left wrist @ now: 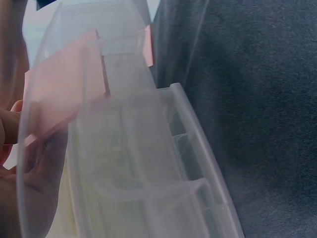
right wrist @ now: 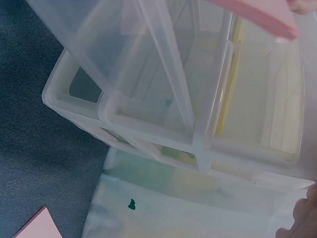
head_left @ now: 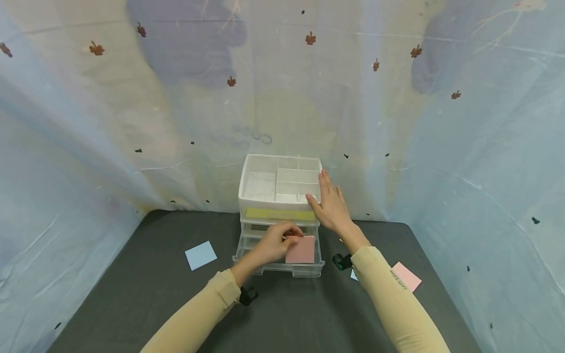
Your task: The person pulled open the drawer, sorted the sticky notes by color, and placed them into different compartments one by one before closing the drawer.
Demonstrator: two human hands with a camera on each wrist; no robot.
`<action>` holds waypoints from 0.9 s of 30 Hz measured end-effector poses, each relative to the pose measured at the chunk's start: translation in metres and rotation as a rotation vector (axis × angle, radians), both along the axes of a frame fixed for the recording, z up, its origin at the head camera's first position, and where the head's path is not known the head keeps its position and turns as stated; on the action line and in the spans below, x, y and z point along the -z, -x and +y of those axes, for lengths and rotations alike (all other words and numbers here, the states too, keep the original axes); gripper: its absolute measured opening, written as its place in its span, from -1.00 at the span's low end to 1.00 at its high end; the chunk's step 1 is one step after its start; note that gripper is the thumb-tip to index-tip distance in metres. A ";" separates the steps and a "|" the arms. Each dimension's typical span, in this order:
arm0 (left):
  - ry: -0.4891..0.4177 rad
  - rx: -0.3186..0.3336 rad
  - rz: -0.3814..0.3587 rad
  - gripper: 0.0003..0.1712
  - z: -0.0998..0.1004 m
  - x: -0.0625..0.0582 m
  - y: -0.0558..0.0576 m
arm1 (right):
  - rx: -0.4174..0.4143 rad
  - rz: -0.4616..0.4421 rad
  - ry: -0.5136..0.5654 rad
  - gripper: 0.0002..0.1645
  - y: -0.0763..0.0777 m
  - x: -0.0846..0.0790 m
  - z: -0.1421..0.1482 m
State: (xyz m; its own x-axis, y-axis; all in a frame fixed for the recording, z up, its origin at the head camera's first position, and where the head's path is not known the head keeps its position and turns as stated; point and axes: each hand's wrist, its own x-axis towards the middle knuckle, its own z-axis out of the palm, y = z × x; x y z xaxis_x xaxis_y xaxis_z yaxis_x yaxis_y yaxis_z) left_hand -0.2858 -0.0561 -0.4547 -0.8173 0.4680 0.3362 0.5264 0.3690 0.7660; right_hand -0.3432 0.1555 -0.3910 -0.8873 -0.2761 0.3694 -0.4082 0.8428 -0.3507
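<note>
My left hand (head_left: 274, 242) pinches a pink sticky note pad (head_left: 301, 251) between thumb and fingers, at the pad's left edge. The pad is above the pulled-out clear drawer (head_left: 304, 270) of a white drawer organizer (head_left: 260, 202); in the left wrist view the pink pad (left wrist: 67, 82) shows through the drawer's clear plastic. My right hand (head_left: 332, 206) rests on the right rim of the organizer's compartmented top, fingers straight and thumb spread. Behind the front of a drawer above lies something yellow (head_left: 279, 214).
A light blue note pad (head_left: 200, 255) lies on the dark table (head_left: 145, 294), left of the organizer. To the right, another pink pad (head_left: 406, 277) and a small pale blue corner (head_left: 354, 275) are partly covered by the right arm. A patterned curtain (head_left: 282, 113) hangs behind.
</note>
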 end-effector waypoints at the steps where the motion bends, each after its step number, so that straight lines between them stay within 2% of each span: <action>1: 0.008 0.006 -0.010 -0.85 0.001 0.001 0.001 | -0.001 0.001 0.001 -0.03 0.000 0.000 0.000; 5: 0.034 0.020 -0.036 -0.86 0.003 0.005 0.003 | -0.006 0.002 0.011 -0.03 0.000 0.001 0.000; 10: 0.054 0.038 -0.029 -0.88 0.005 0.009 0.005 | -0.007 0.006 0.012 -0.03 0.001 0.001 -0.001; 17: 0.087 0.053 -0.023 -0.89 0.005 0.010 0.008 | -0.004 -0.003 0.016 -0.03 -0.001 -0.003 -0.001; 24: 0.147 0.076 -0.061 -0.84 0.003 0.011 0.015 | -0.002 -0.001 0.012 -0.02 -0.001 -0.001 -0.001; 27: 0.178 0.083 -0.054 -0.83 0.002 0.012 0.018 | -0.002 0.001 0.007 -0.02 0.001 0.000 0.000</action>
State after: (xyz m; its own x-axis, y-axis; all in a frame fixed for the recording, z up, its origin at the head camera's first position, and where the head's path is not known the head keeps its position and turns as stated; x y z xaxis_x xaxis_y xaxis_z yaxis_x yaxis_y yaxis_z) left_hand -0.3034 -0.0541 -0.4672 -0.7881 0.5824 0.1990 0.5206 0.4583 0.7204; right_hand -0.3442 0.1553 -0.3914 -0.8863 -0.2756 0.3723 -0.4107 0.8393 -0.3562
